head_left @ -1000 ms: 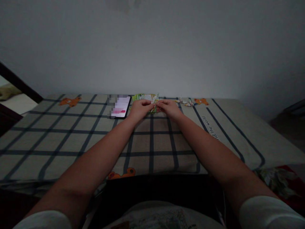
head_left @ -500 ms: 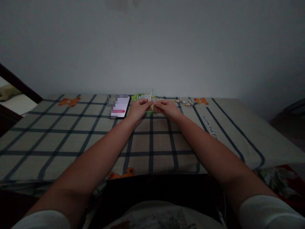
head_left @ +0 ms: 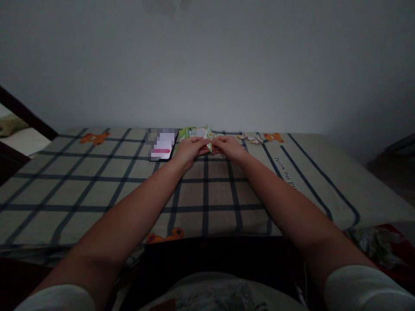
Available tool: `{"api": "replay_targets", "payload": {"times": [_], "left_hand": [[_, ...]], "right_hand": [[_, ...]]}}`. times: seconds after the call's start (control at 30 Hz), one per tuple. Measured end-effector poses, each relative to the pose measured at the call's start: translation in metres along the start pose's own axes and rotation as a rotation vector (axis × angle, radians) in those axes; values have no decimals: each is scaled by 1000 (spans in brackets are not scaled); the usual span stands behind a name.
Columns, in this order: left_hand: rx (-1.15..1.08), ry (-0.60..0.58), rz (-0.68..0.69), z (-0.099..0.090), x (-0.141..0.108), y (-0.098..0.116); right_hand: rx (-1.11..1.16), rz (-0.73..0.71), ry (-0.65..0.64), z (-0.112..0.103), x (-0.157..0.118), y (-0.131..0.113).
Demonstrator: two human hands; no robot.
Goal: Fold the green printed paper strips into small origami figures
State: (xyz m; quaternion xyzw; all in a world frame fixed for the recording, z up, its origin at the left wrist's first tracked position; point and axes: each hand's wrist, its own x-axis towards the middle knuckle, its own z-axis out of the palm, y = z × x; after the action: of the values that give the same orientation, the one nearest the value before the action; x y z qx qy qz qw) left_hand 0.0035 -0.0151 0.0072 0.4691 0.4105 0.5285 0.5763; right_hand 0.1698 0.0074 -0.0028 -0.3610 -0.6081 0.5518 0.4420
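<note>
A green plastic packet (head_left: 194,132) with a pale printed panel lies near the wall, partly covered by my fingers. My left hand (head_left: 192,149) is closed, its thumb and fingers pinching the packet's right end. Right beside it, fingertips almost meeting, my right hand (head_left: 228,147) is also closed in a pinch at that same crimped edge. Whether a smaller piece sits between the fingertips cannot be made out.
A phone (head_left: 163,144) with a lit screen lies left of the packet. Crumpled small wrappers (head_left: 251,138) rest to the right. The checked cloth (head_left: 136,190) covers the table, which meets a bare wall (head_left: 207,65) at the back.
The packet's raised right edge has sunk and bunched together between my fingertips. More of its printed face shows, and my hands have shifted only slightly.
</note>
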Motion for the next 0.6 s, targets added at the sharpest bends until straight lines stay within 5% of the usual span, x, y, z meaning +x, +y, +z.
{"api": "replay_targets", "payload": {"times": [0.6], "left_hand": [[169, 103, 156, 1, -3, 2]], "right_hand": [[-93, 9, 54, 0, -3, -2]]}}
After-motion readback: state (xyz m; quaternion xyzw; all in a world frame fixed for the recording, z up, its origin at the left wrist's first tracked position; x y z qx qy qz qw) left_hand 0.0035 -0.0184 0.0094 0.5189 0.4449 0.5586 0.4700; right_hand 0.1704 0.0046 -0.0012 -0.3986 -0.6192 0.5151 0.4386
